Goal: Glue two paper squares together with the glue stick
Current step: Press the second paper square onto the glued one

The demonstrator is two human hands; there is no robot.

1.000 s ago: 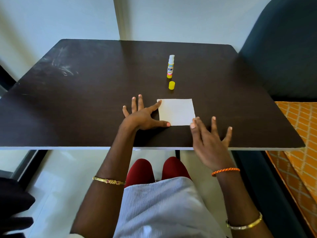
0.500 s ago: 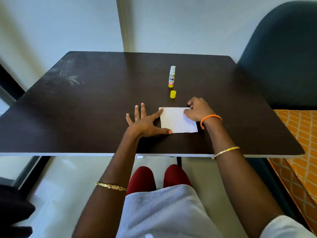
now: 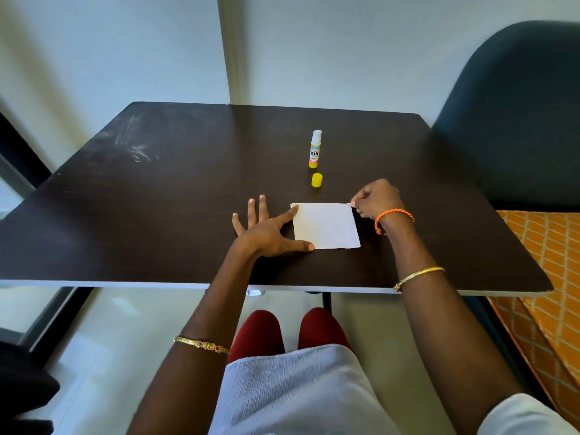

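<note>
A white paper square lies flat on the dark table, near the front edge. My left hand rests flat with fingers spread, its index finger and thumb touching the paper's left edge. My right hand pinches the paper's far right corner between thumb and fingers. Whether a second sheet lies under the top one I cannot tell. Beyond the paper stands the glue stick, upright and uncapped, with its yellow cap standing just in front of it.
A dark chair stands at the table's right side, with an orange patterned cushion beside the right edge. A white wall is behind the table. My knees are under the front edge.
My right hand went from the paper's near right corner up over its right side and now pinches the far right corner. The left hand and the glue stick have stayed in place.
</note>
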